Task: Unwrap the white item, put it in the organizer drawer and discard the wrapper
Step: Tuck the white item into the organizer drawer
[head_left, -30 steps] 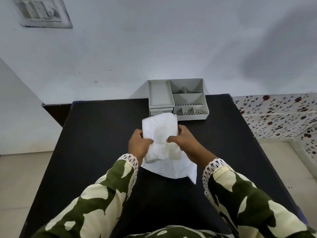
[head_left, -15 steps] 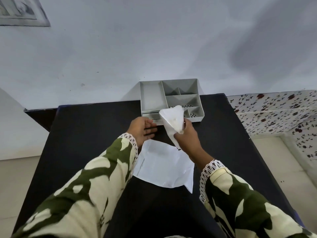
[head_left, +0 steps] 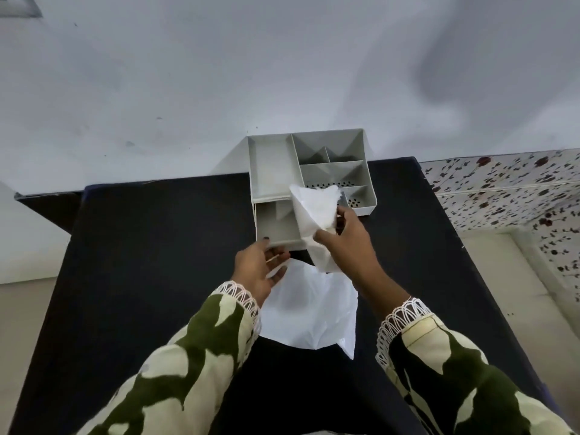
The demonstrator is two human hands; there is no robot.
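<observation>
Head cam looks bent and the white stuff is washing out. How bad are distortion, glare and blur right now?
Head view: wide-angle bowing curves the table edges; the white item in the right hand is bright, folds faint; wrapper similar; left hand slightly soft; drawer evenly lit.

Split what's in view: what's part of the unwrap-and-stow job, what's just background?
Job:
- white item, held in the right hand
- organizer with its drawer pulled open
- left hand at the drawer front
- wrapper lying flat on the black table

Background:
- wall plate, top left
- floral-patterned surface, right
</observation>
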